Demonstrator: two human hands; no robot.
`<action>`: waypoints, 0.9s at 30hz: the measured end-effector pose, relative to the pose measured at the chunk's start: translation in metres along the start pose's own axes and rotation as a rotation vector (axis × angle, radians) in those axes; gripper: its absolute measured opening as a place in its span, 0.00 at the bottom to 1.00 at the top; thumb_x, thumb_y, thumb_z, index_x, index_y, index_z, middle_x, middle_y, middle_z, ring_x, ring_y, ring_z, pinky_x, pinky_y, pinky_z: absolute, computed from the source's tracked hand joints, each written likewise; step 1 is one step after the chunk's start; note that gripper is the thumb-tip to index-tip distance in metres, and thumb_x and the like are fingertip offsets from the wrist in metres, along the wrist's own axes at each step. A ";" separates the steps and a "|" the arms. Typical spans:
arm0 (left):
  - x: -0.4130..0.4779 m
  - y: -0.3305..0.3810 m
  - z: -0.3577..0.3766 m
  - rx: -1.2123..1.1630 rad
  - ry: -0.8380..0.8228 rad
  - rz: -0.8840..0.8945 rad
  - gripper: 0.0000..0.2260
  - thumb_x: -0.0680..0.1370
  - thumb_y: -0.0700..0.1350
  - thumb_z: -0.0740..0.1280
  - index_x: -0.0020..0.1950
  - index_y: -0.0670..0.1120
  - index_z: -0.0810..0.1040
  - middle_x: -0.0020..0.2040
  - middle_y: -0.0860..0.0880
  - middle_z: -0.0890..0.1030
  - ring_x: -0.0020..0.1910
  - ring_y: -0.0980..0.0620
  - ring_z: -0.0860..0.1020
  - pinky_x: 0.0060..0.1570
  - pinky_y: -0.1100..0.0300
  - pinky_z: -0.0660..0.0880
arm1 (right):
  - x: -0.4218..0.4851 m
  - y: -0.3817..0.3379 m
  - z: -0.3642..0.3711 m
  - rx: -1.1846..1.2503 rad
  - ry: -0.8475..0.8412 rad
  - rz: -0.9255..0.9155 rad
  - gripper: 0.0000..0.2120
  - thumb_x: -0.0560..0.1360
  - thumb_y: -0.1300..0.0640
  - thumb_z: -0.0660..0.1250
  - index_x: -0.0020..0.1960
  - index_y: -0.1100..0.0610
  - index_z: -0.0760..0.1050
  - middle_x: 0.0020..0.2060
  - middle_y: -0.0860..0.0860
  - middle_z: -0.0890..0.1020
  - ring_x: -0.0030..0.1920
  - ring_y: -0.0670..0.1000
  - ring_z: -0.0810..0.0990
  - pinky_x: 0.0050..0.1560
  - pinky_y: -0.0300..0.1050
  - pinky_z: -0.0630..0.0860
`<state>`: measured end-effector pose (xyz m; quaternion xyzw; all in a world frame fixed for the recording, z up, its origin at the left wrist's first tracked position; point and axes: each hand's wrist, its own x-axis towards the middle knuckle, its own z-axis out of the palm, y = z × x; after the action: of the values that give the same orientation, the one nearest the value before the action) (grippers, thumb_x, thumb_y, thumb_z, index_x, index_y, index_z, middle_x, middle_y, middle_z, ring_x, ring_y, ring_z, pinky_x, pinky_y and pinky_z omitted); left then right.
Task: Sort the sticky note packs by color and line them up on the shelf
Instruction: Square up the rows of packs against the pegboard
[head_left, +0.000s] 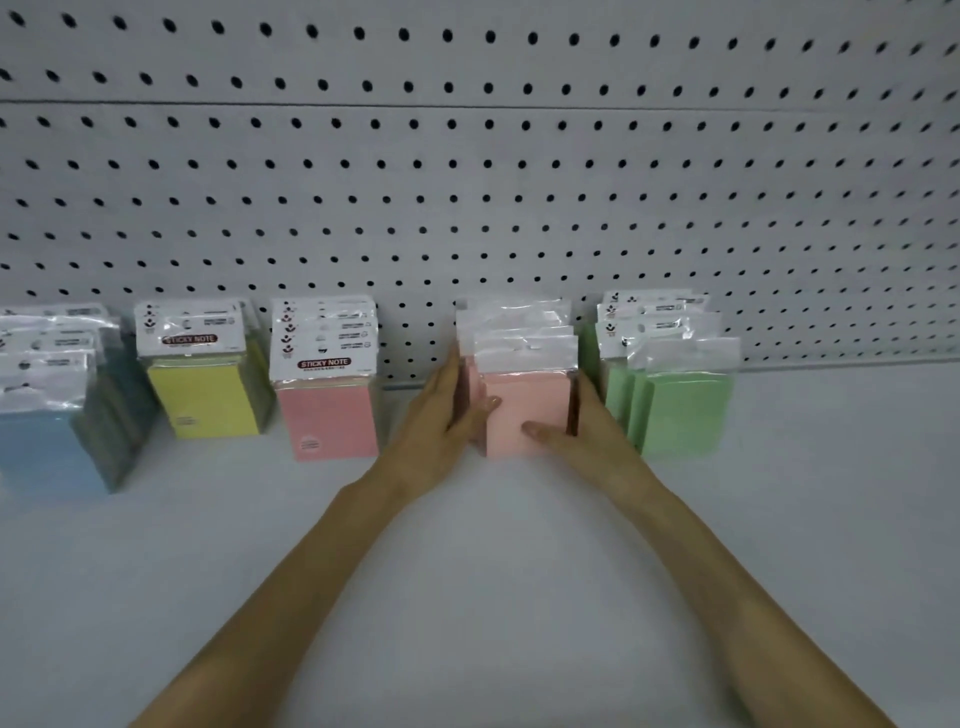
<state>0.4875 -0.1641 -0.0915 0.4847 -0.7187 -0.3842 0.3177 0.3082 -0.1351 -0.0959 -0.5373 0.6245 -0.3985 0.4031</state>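
Observation:
Five rows of sticky note packs stand on a white shelf (467, 545) against the pegboard: blue packs (41, 447) at far left, yellow packs (208, 400), pink packs (327, 421), light pink packs (524, 405) in the middle, and green packs (680, 410) on the right. My left hand (441, 410) presses the left side of the light pink row, thumb on the front pack. My right hand (582, 426) holds its right side, thumb across the front. The light pink and green packs face backwards, showing blank backs.
A white pegboard wall (478, 182) rises behind the rows. Gaps separate the rows. The shelf surface in front of the packs and to the right of the green row (841, 441) is bare white.

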 end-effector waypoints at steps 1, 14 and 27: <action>0.000 0.001 -0.001 -0.014 -0.015 0.005 0.23 0.78 0.55 0.62 0.71 0.52 0.64 0.60 0.57 0.72 0.62 0.54 0.73 0.62 0.58 0.70 | 0.001 -0.001 -0.002 0.003 -0.021 0.011 0.34 0.71 0.61 0.72 0.72 0.56 0.60 0.60 0.49 0.76 0.60 0.49 0.76 0.62 0.43 0.72; 0.001 0.009 0.012 -0.289 0.059 -0.096 0.12 0.80 0.42 0.62 0.62 0.42 0.70 0.53 0.49 0.78 0.51 0.56 0.77 0.45 0.71 0.74 | 0.003 -0.010 0.020 0.029 -0.076 -0.004 0.27 0.74 0.63 0.69 0.68 0.58 0.60 0.57 0.48 0.73 0.55 0.47 0.73 0.46 0.27 0.69; -0.009 0.014 0.000 -0.386 0.057 -0.128 0.14 0.80 0.42 0.62 0.66 0.47 0.69 0.57 0.53 0.78 0.53 0.61 0.77 0.48 0.69 0.76 | 0.004 -0.018 0.027 0.098 -0.099 -0.005 0.32 0.69 0.61 0.74 0.68 0.54 0.62 0.58 0.49 0.74 0.55 0.47 0.74 0.50 0.34 0.69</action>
<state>0.4840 -0.1524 -0.0807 0.4702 -0.5902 -0.5205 0.3997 0.3390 -0.1429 -0.0893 -0.5373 0.5822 -0.4026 0.4585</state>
